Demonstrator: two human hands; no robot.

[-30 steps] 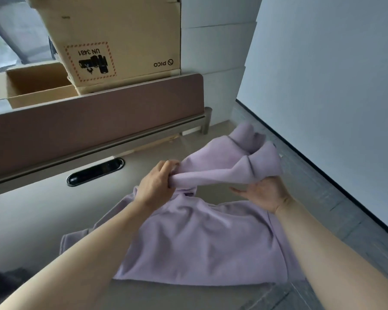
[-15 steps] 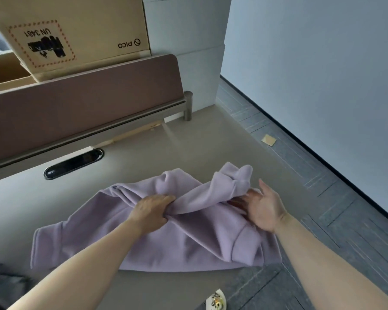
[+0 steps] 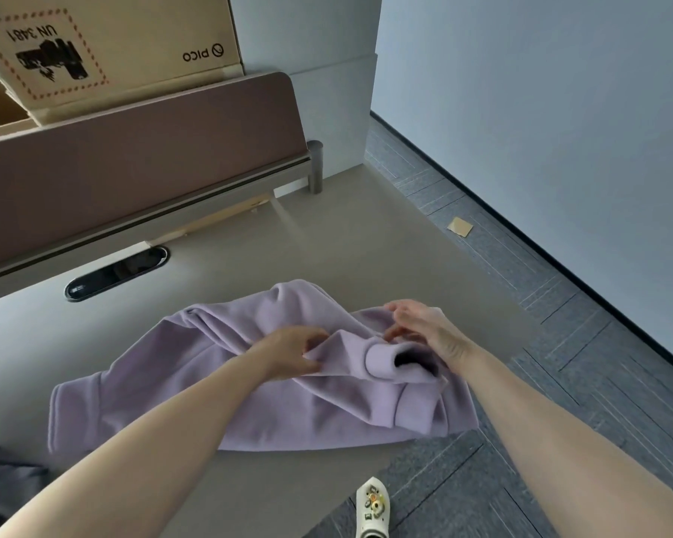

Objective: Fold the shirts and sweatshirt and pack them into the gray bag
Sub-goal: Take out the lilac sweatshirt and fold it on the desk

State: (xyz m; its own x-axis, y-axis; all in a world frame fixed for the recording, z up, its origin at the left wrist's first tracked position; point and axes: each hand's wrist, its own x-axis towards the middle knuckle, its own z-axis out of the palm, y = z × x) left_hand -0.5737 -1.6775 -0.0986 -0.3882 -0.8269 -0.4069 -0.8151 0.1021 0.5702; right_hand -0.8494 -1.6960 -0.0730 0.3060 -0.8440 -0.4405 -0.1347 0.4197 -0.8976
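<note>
A lilac sweatshirt (image 3: 195,401) lies spread on the beige desk (image 3: 366,246), its right part hanging slightly over the desk's right edge. One sleeve is folded across the body, its ribbed cuff (image 3: 381,361) pointing right. My left hand (image 3: 292,357) pinches that sleeve near the middle of the garment. Over the fabric just past the cuff, my right hand (image 3: 428,330) rests with its fingers curled on the cloth. A dark gray fabric item (image 3: 1,483) shows at the lower left corner; I cannot tell what it is.
A brown partition (image 3: 133,165) runs along the desk's back, with cardboard boxes (image 3: 105,44) behind it. A black cable slot (image 3: 117,271) is set in the desk. Gray carpet (image 3: 541,304) and a white wall lie to the right. A shoe (image 3: 372,506) shows below.
The sleeve was held up off the desk a second ago; both hands have brought it down and across the sweatshirt's body. The view has tilted downward.
</note>
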